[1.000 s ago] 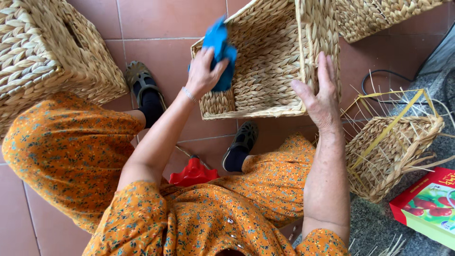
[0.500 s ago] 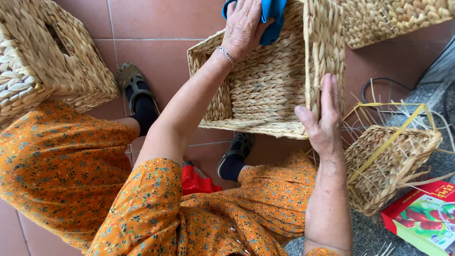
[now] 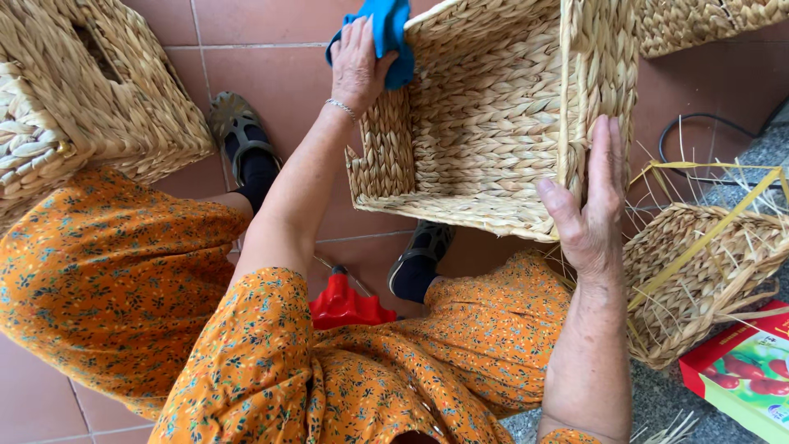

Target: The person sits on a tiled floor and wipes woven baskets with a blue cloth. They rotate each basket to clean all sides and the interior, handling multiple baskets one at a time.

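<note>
Head view: blue cloth (image 3: 386, 25) top cropped

The square basket (image 3: 493, 123) is plaited from thick, pale straw-like fibre, rough and matt with a ropy twisted weave, and the blue cloth (image 3: 390, 33) pressed to its rim by the left hand (image 3: 357, 62) looks soft, matt and slightly fuzzy. The second woven basket (image 3: 90, 107) has the same coarse braid, while the half-made basket (image 3: 699, 271) shows finer strands with loose, stiff yellowish stalks sticking out. The floor (image 3: 263, 74) is smooth reddish tile with a faint sheen, the dress (image 3: 115, 288) is thin printed cloth, and the red nozzle (image 3: 345, 300) looks like glossy plastic.
</note>
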{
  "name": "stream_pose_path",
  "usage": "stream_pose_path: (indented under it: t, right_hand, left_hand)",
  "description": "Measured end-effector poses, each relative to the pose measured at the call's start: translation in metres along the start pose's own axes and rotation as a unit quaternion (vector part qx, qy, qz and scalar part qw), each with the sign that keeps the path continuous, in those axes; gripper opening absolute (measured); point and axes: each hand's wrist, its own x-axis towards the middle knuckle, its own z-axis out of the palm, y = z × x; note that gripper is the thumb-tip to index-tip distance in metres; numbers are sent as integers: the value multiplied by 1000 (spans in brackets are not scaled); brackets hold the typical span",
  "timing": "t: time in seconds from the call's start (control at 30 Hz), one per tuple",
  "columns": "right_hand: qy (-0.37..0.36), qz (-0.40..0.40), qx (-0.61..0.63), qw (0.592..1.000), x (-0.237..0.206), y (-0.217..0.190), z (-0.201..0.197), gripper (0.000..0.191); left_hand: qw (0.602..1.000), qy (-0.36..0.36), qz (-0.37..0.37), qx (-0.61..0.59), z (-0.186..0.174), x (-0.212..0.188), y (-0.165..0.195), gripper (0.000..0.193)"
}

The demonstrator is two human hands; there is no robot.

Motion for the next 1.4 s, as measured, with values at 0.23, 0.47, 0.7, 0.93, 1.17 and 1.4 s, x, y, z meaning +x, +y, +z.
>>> stream_pose_path:
  t: [0.23,0.47,0.7,0.93,1.17,1.4]
  right_hand:
    - [2,21,-2,1000,-3,1,2,92]
    - [13,29,29,999,-3,2,7,92]
    - [6,34,13,999,-9,-4,7,91]
    - [8,33,52,998,-7,-4,5,92]
    - [8,33,76,997,-6,2,3,94]
    - [10,21,-15,1000,-12,6,7,91]
  left_hand:
    - [988,-98,-120,22,-15,-46,-44,71]
    - [959,-162,-232,10,-30,-124,-23,50]
    - [926,-353,-134,20,-59,-190,36,34]
    - [935,-301,-149,-109,-54,-115,17,30]
    - [956,-277,5,95,-34,-75,8,38]
    - [921,-321,99,195,-22,-125,31,39]
